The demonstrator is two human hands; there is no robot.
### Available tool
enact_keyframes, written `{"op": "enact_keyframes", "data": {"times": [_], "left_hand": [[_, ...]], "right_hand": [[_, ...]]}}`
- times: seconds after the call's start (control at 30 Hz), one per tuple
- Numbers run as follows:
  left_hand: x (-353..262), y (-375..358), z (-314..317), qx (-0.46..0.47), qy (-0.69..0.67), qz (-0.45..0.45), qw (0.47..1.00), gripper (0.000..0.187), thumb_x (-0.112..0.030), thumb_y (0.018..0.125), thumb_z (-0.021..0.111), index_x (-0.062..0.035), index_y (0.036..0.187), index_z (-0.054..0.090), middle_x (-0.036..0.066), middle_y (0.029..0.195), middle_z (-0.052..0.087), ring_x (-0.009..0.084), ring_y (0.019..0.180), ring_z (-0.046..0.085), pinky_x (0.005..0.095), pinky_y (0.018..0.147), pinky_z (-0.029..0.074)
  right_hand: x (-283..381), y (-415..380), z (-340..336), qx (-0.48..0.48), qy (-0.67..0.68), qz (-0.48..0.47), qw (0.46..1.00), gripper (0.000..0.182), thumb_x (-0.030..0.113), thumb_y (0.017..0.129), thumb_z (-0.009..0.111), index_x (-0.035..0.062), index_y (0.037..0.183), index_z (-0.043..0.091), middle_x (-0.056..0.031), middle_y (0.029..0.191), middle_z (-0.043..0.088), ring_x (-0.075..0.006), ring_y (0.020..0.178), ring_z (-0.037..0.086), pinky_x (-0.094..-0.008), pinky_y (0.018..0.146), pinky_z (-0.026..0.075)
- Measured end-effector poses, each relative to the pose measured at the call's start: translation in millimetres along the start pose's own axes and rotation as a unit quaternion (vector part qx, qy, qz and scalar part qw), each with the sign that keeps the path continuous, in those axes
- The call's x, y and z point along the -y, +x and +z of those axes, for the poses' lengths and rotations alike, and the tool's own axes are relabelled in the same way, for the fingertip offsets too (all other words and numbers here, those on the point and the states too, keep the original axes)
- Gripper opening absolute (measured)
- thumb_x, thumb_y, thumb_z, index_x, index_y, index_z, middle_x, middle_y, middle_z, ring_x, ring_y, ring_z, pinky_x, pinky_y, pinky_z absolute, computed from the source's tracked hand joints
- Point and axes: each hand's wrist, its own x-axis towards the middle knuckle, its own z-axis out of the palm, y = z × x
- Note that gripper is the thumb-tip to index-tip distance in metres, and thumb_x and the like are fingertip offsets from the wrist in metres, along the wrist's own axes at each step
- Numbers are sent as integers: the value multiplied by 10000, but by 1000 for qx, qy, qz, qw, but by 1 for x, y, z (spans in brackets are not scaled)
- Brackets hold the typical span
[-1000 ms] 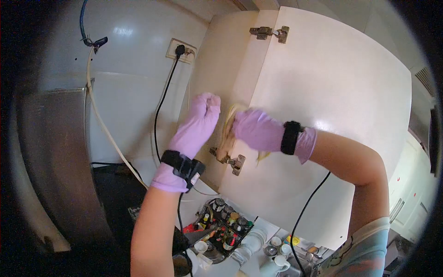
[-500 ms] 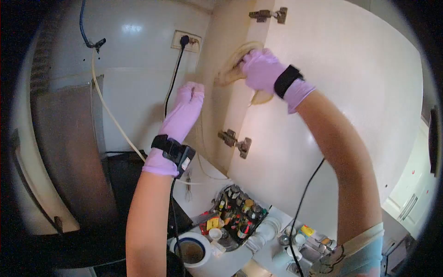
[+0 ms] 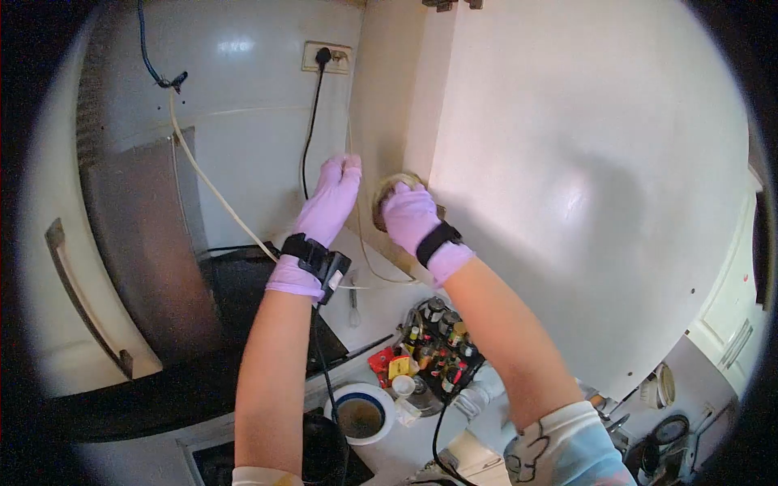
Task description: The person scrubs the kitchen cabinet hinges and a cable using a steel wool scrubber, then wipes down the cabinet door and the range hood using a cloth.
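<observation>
In the head view, a yellowish cloth is grasped by the gloved right hand, fingers curled over it, at the pale cabinet panel; the gloved left hand is raised, fingertips drawn together, near a thin cable; whether anything is pinched there cannot be told.

Saw a black plug set in the wall socket, with a cord hanging below. Noted a pale hose slanting down the wall. Spotted a whisk lying on the table, a blue-ringed bowl near a white cup, and a yellow packet just beside crowded bottles. Noticed a dark handle at far left.
</observation>
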Motion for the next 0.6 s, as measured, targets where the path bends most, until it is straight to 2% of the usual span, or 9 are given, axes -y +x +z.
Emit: {"op": "enact_keyframes", "data": {"times": [0.07,0.13,0.2,0.3,0.33,0.43,0.47,0.53,0.6], "left_hand": [[25,17,13,28,-72,14,997,565,-498,907,266,-49,1230,379,206,1225,420,366,1174,404,390,991,290],[-4,0,3,9,-5,-3,1000,539,-470,916,275,-31,1208,390,201,1216,419,344,1174,405,379,984,297],[-7,-1,0,107,-35,13,994,644,-476,910,309,1,1341,274,170,1327,375,260,1241,355,326,1025,253],[-23,-8,0,65,-16,16,998,604,-471,914,303,-3,1294,343,159,1271,417,240,1198,393,322,1007,278],[-18,-4,1,65,-13,15,998,604,-471,914,303,-3,1294,343,159,1271,417,240,1198,393,322,1007,278],[4,12,7,72,-31,34,996,531,-449,919,309,-10,1205,397,189,1228,410,293,1172,402,341,996,282],[10,14,7,68,-49,39,996,537,-453,918,307,-12,1213,392,190,1232,408,294,1174,401,343,997,280],[17,19,10,61,-67,43,995,543,-457,918,304,-15,1222,386,190,1236,406,294,1175,401,345,999,277],[22,23,11,74,-71,54,993,553,-465,917,301,-19,1236,378,183,1238,407,287,1176,397,342,1001,274]], "right_hand": [[-7,-12,10,-86,4,-47,995,200,132,752,505,46,890,621,-93,885,606,-221,889,548,-337,690,419],[-8,-30,12,-112,-50,-33,992,181,126,759,496,54,882,608,-63,835,603,-199,870,537,-337,655,397],[-8,-40,10,-144,-91,-50,984,148,122,756,496,65,847,598,-50,787,586,-185,838,525,-338,628,377],[-3,-39,-2,-170,-95,-65,979,142,116,742,507,70,814,621,-51,804,579,-197,816,523,-352,636,391],[1,-35,-4,-170,-92,-64,979,142,116,742,507,70,814,621,-51,804,579,-197,816,523,-352,636,391],[14,-7,2,-51,35,55,997,193,112,730,524,52,867,645,-78,896,601,-217,854,550,-372,688,410],[10,3,15,-42,-28,-19,999,212,129,744,525,57,899,650,-77,936,607,-215,868,553,-355,712,397],[11,-6,-9,12,-53,-21,998,221,133,762,511,71,923,648,-61,934,610,-200,899,542,-338,720,382],[6,-18,0,-32,-35,-30,998,227,129,759,506,71,928,645,-57,912,592,-212,876,521,-330,727,363]]}}
